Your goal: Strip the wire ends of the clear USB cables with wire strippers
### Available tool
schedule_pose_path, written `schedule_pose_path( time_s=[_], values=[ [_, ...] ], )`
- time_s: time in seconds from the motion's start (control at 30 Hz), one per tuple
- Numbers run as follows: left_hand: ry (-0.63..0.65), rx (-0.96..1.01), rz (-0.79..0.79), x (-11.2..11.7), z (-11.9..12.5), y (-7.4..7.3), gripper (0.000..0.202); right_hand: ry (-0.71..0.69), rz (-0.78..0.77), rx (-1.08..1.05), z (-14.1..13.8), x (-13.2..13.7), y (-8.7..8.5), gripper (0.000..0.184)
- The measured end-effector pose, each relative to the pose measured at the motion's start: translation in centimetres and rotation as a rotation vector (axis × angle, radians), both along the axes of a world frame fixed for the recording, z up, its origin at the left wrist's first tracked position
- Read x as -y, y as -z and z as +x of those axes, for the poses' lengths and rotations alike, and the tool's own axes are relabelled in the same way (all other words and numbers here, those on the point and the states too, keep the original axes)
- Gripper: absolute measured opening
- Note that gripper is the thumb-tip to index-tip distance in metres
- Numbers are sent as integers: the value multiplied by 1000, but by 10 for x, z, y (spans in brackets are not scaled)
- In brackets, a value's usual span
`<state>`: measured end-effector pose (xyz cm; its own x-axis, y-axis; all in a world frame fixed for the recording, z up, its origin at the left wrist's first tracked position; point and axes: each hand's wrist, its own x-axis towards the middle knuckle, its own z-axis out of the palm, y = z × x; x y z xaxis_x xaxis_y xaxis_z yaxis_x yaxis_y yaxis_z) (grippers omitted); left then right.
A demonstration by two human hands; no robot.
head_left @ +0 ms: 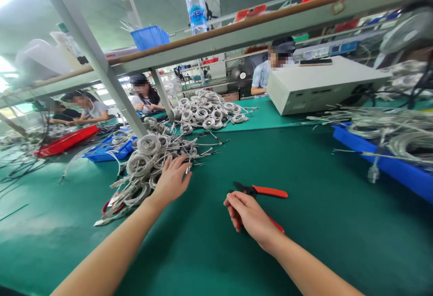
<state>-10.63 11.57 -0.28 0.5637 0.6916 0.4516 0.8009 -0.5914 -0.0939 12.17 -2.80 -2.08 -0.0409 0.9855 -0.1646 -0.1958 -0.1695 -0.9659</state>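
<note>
My left hand (173,179) lies over the right side of a heap of coiled grey cables (147,152), its fingers stretched out and apart. Bare wire ends and plugs stick out of the heap around the fingertips. My right hand (248,215) is curled closed above the green mat (314,165), thumb against the forefinger, with nothing seen in it. Partly under and behind that hand lie wire strippers (270,191) with red handles and dark jaws. The hand hides part of their lower handle, and I see no grip on them.
A blue tray (389,170) heaped with cables stands at right. Further back are another cable pile (206,111) and a grey metal box (304,84). A blue tray (101,152) and a red tray (67,140) lie left. A shelf post (98,57) rises at left; several people sit beyond.
</note>
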Motion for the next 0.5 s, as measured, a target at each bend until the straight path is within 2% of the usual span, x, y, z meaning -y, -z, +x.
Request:
schedule_pose_path(
  time_s=[0.1, 0.2, 0.37, 0.43, 0.5],
  values=[
    [98, 32, -59, 9, 28, 19, 33, -27, -2, 26, 0, -2, 3, 28],
    [170, 90, -102, 12, 38, 30, 33, -42, -4, 51, 0, -2, 5, 27],
    [320, 227, -188, 6, 25, 37, 31, -9, -20, 139, 1, 6, -13, 21],
    [333, 254, -195, -7, 18, 48, 28, 22, -16, 188, 10, 6, -23, 20],
    [368, 268, -223, -21, 16, 61, 29, 123, 7, 265, 30, 5, -34, 19]
  ],
)
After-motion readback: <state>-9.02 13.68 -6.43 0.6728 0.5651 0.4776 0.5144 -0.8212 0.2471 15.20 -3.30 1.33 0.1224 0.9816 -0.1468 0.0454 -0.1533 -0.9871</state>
